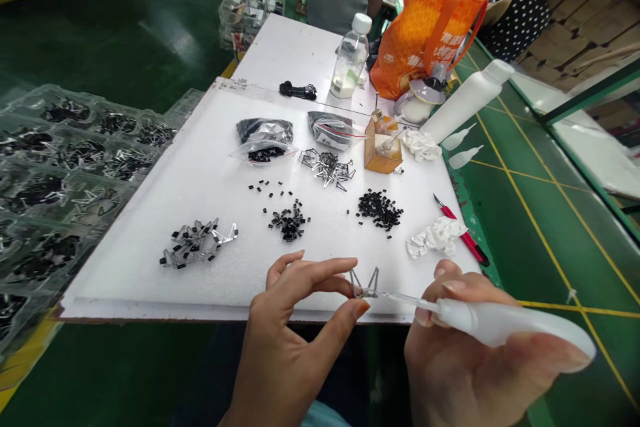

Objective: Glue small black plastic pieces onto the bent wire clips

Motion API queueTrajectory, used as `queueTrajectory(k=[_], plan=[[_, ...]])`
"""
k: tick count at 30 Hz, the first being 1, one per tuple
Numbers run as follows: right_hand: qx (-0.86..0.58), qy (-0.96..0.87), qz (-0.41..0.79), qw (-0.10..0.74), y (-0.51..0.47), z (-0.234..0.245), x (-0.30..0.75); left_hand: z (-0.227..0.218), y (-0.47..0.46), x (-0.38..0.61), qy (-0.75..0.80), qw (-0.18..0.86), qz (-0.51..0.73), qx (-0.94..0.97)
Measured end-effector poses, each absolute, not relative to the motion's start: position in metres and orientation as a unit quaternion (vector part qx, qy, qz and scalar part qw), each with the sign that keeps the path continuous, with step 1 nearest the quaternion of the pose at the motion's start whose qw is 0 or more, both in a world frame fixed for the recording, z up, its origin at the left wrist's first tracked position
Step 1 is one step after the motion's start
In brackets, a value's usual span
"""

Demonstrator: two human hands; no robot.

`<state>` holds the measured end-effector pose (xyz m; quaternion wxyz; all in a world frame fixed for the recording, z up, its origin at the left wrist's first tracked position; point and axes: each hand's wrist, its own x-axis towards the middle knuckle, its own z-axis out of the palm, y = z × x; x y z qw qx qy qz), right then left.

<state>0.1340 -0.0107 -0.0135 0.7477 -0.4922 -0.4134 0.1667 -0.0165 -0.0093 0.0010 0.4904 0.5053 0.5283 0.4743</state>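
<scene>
Between thumb and fingers, my left hand [300, 320] pinches a small bent metal bracket [371, 282] above the table's front edge. Wrapped in my right hand [465, 360] is a white squeeze bottle [520, 323] with a thin clear nozzle. Its tip points left and reaches the bracket; whether they touch, I cannot tell. Beyond my hands lie two heaps of small black pieces [380, 209] [289, 221]. At the left is a pile of metal brackets with black ends [195, 243], and farther back a pile of bare metal brackets [327, 167].
Right of my hands are crumpled tissue [436, 237] and a red utility knife [461, 230]. Farther back stand a wooden box [383, 153], bagged parts [265, 137], a clear bottle [350, 57], a tall white bottle [470, 100] and an orange bag [415, 40]. Compartmented plastic trays [95, 147] line the left.
</scene>
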Motion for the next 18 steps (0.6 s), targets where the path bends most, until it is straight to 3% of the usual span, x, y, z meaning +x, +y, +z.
queueTrajectory(k=[18], plan=[[-0.458, -0.454, 0.18, 0.742, -0.012, -0.019, 0.142, 0.001, -0.01, -0.018, 0.534, 0.494, 0.476, 0.494]])
